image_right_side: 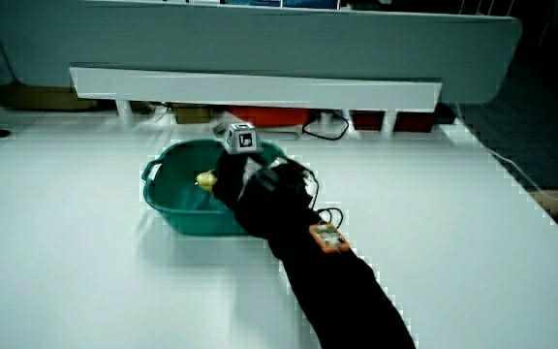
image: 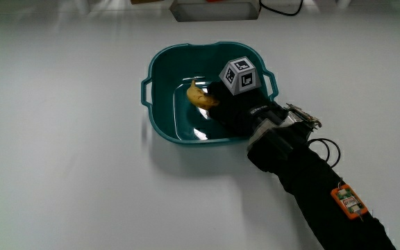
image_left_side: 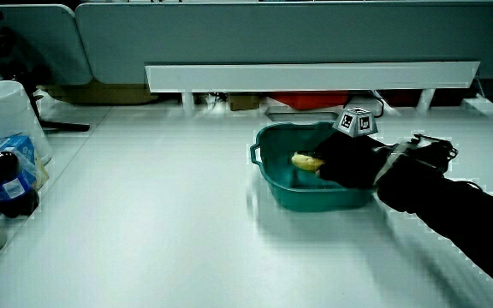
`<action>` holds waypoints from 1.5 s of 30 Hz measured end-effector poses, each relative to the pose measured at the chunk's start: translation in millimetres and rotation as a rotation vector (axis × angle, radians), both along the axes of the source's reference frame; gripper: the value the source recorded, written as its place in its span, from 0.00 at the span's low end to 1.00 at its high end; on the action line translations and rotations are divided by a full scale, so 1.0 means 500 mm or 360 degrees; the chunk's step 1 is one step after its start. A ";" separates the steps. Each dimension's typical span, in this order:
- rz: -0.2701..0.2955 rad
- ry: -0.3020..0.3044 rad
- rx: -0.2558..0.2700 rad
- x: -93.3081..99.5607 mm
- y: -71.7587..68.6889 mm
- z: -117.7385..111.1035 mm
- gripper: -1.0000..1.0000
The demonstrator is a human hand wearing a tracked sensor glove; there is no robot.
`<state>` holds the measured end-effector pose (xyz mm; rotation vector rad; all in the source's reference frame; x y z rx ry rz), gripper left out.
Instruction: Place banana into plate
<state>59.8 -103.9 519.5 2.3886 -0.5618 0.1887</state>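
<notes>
Plate: a teal basin-like dish with two small handles (image: 160, 104), standing on the white table (image: 61, 139); it shows in both side views (image_left_side: 268, 175) (image_right_side: 168, 208); deep walls, glossy floor.

Banana: a small yellow one (image: 201, 96), inside the plate, low over its floor; whether it rests on the floor or hangs just above it I cannot tell; its free end shows in a side view (image_left_side: 306, 160) and as a small yellow patch in a side view (image_right_side: 204, 179).

Hand: black glove (image: 231, 107) reaching over the plate's rim from the person's side, cube (image: 239, 75) on its back; forearm lying across the rim.

Fingers: curled around the end of the banana nearest the hand, so gripping it; the contact itself is hidden by the glove.

Step in hand: by my judgement, the set-down, nearly finished; only the release and the way out seem left.

How to do it well: lower until the banana lies flat on the floor before letting go, so it does not drop or roll on the slick surface; open the fingers gently and fully; lift straight up first, then draw back over the rim, keeping wrist and sleeve clear of the wall.

Risk: the plate looks light; a catch on the rim could tip or slide it.

Elsewhere: bottles (image_left_side: 2, 180) at the table's edge, well apart from the plate.
</notes>
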 end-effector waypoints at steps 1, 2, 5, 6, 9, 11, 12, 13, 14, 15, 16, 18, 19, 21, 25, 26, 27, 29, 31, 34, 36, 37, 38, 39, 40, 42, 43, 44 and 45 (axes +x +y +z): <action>-0.0007 0.0016 -0.0025 -0.001 0.000 0.006 0.50; -0.0005 0.0038 0.0003 -0.004 0.000 0.008 0.50; -0.0030 0.0071 -0.0020 -0.010 0.000 0.013 0.50; -0.0038 0.0067 -0.0038 -0.009 0.000 0.016 0.50; -0.0038 0.0105 -0.0064 -0.010 0.001 0.030 0.50; -0.0036 0.0109 -0.0079 -0.007 0.000 0.035 0.50; -0.0026 0.0130 -0.0057 -0.007 -0.001 0.039 0.50; -0.0028 0.0132 -0.0055 -0.007 -0.001 0.038 0.50; -0.0039 0.0139 -0.0075 -0.007 0.000 0.039 0.50; -0.0030 0.0135 -0.0069 -0.007 0.000 0.040 0.50; -0.0037 0.0156 -0.0070 -0.008 0.001 0.046 0.50; -0.0059 0.0168 -0.0090 -0.010 0.004 0.048 0.50; -0.0060 0.0177 -0.0100 -0.010 0.004 0.055 0.50; -0.0068 0.0197 -0.0096 -0.010 0.005 0.054 0.50; -0.0084 0.0230 -0.0138 -0.011 0.004 0.060 0.50; -0.0091 0.0242 -0.0143 -0.012 0.005 0.061 0.50; -0.0097 0.0256 -0.0173 -0.013 0.005 0.068 0.50; -0.0122 0.0277 -0.0168 -0.017 0.008 0.067 0.50; -0.0140 0.0286 -0.0178 -0.019 0.008 0.070 0.50; -0.0136 0.0308 -0.0198 -0.020 0.006 0.074 0.50; -0.0145 0.0300 -0.0203 -0.023 0.006 0.069 0.50; -0.0140 0.0311 -0.0207 -0.024 0.006 0.074 0.49; -0.0136 0.0318 -0.0208 -0.024 0.006 0.074 0.47; -0.0146 0.0294 -0.0236 -0.025 0.006 0.075 0.46; -0.0148 0.0311 -0.0216 -0.027 0.007 0.074 0.44; -0.0148 0.0310 -0.0197 -0.028 0.008 0.071 0.41; -0.0147 0.0326 -0.0226 -0.027 0.008 0.079 0.40; -0.0156 0.0316 -0.0212 -0.028 0.009 0.075 0.39; -0.0159 0.0315 -0.0219 -0.028 0.010 0.076 0.37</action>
